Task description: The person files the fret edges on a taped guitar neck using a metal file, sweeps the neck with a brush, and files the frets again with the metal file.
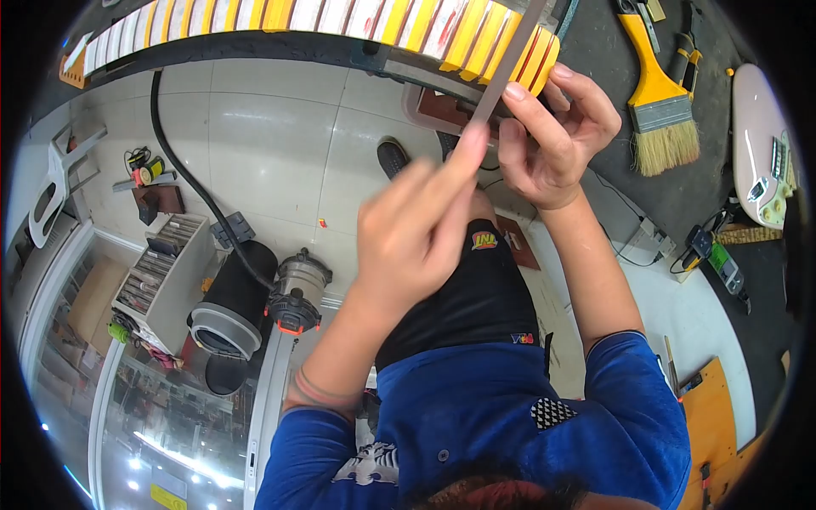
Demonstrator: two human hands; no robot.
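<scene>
My left hand (pixel 416 225), partly smeared by motion, is closed on the lower end of a long, flat grey-brown strip (pixel 508 68) that looks like a file. The strip slants up across the end of a curved row of yellow and white blocks (pixel 340 17) with narrow gaps between them. At the row's right end, the fingertips of my right hand (pixel 557 132) grip the yellow end blocks (pixel 537 61). The strip passes just left of those fingertips. Some white blocks carry reddish marks.
On the dark bench at right lie a wide yellow-handled brush (pixel 659 93), pliers (pixel 682 59) and a pale device (pixel 761 144). A black hose (pixel 183 174) runs down to a vacuum canister (pixel 302 285) on the tiled floor. A glass cabinet (pixel 170 425) stands lower left.
</scene>
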